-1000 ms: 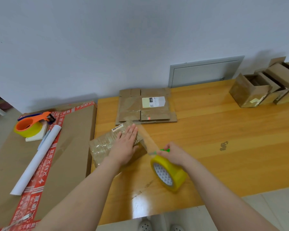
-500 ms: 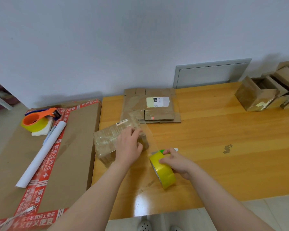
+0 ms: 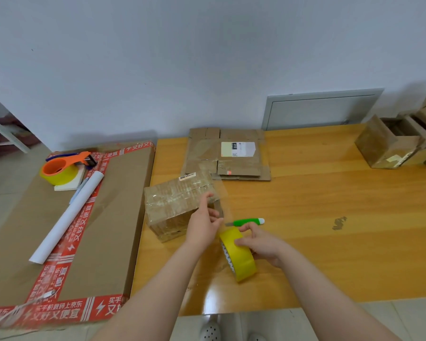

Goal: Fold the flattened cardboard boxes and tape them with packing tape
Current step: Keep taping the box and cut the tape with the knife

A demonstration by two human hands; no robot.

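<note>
A small folded cardboard box (image 3: 175, 203), wrapped in clear tape, stands on the wooden table (image 3: 317, 217). A clear strip of tape runs from its right end down to a yellow tape roll (image 3: 240, 259). My left hand (image 3: 203, 223) pinches the strip at the box's right corner. My right hand (image 3: 261, 243) grips the roll, which stands on edge. A green utility knife (image 3: 246, 222) lies on the table just beyond my right hand. A stack of flattened cardboard boxes (image 3: 228, 155) lies behind the box.
A large flat carton with red printed tape (image 3: 89, 217) lies to the left, carrying an orange tape dispenser (image 3: 64, 166) and a white paper roll (image 3: 67, 217). Assembled open boxes (image 3: 389, 143) stand at the table's far right. A grey wall panel (image 3: 320, 109) is behind.
My left hand slid off the box top to its right corner and now pinches the tape strip. My right hand brought the roll in toward the box. The green knife came into full view.
</note>
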